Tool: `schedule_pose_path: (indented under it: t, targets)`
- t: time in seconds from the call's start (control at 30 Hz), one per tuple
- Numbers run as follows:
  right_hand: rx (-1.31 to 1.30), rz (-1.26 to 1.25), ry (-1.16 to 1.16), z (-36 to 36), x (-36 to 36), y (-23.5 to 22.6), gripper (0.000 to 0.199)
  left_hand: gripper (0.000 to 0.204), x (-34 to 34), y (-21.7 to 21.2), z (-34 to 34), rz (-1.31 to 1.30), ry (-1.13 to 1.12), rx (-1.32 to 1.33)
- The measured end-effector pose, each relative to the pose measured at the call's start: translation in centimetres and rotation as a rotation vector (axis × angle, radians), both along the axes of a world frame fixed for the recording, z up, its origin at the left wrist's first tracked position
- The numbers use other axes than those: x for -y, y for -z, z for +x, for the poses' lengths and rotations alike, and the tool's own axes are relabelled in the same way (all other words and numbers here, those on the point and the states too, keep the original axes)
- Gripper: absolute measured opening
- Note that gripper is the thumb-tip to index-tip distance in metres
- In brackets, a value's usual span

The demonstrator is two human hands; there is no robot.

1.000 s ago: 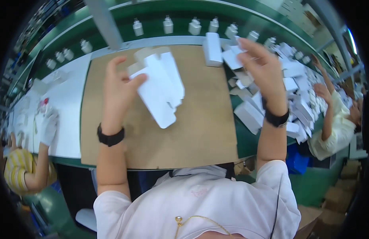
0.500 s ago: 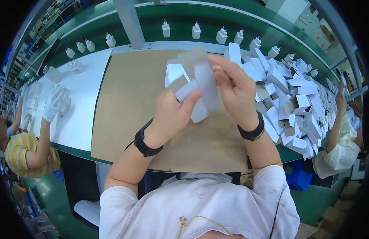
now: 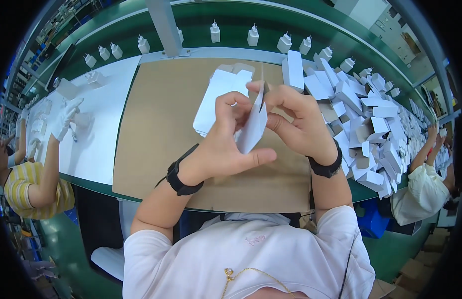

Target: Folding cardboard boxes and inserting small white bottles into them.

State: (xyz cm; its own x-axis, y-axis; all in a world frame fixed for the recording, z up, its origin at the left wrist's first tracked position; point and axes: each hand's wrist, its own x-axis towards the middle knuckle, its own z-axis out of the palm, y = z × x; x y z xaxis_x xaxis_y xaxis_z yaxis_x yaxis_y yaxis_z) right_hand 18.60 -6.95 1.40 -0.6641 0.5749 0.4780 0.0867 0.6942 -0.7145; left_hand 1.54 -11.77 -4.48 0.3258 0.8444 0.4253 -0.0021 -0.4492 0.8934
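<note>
Both hands meet above a brown cardboard sheet [image 3: 156, 124] on the green workbench. My left hand [image 3: 222, 144] and my right hand [image 3: 296, 122] pinch the same small white flat carton blank [image 3: 253, 124], held edge-on between the fingers. Each wrist wears a black band. Behind my hands, flat white carton blanks [image 3: 216, 94] lie on the cardboard.
A large heap of folded white boxes [image 3: 360, 114] fills the bench to the right. White plug-like parts [image 3: 253, 36] stand in a row along the far green edge. A person in a yellow striped top with white gloves [image 3: 66, 114] works at left; another person [image 3: 420, 189] sits at right.
My hands were apart, the left holding white blanks and the right at the heap. They came together and now hold one blank closer to me, turned edge-on.
</note>
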Motion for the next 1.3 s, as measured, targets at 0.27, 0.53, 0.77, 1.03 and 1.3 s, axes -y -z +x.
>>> schedule_pose_path:
  t: [0.27,0.53,0.77,1.03,1.3]
  targets:
    - [0.010,0.047,0.036,0.4,0.0,-0.3,0.015,0.096,0.4,-0.6,0.5,-0.101,-0.066,0.124]
    - [-0.402,-0.500,-0.001,-2.0,0.7,2.4,0.028,0.087,0.1,-0.8,0.1,-0.037,-0.044,0.334]
    - [-0.414,-0.551,-0.099,-1.5,0.0,2.8,0.025,0.068,0.1,-0.4,-0.2,-0.085,0.038,0.260]
    - [-0.495,0.157,0.154,-3.1,0.6,3.2,0.022,0.052,-0.2,-0.8,-0.7,-0.327,0.078,0.414]
    - [-0.241,-0.556,0.046,0.1,-0.7,1.1,0.023,0.081,-0.7,-0.6,-1.6,-0.127,0.021,-0.036]
